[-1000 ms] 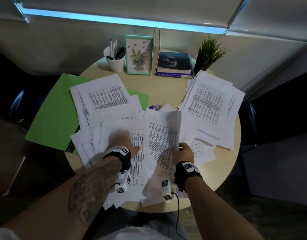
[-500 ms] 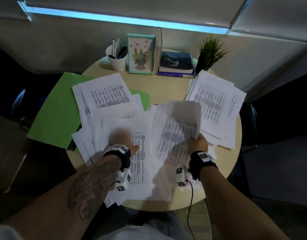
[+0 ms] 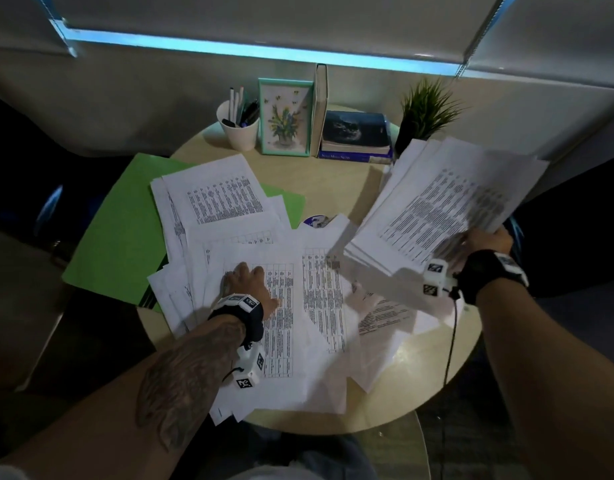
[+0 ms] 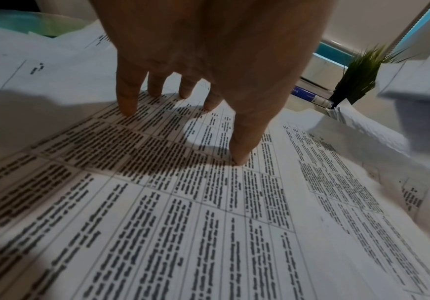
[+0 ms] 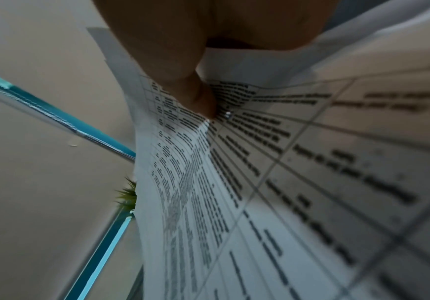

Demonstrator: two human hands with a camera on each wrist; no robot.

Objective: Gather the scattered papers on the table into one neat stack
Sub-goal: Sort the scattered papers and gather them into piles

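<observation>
Printed white sheets lie fanned over the round wooden table (image 3: 336, 188). My left hand (image 3: 250, 284) rests on the near pile of papers (image 3: 284, 327), its straight fingertips (image 4: 129, 107) and thumb pressing a sheet with tables. My right hand (image 3: 485, 240) grips a thick bundle of papers (image 3: 444, 209) by its near right corner and holds it tilted above the table's right side. In the right wrist view the thumb (image 5: 198, 97) pinches the top sheet (image 5: 260, 182). More sheets (image 3: 215, 199) lie at the left, partly over a green folder (image 3: 122, 230).
At the table's back stand a white pen cup (image 3: 239, 128), a framed flower picture (image 3: 285, 117), an upright book, a stack of books (image 3: 357, 135) and a small potted plant (image 3: 425, 112). A small round disc (image 3: 316, 220) shows between the papers.
My right hand has carried its sheets from the middle pile to the right and now holds a thick bundle lifted there. The left hand has stayed pressed on the near pile.
</observation>
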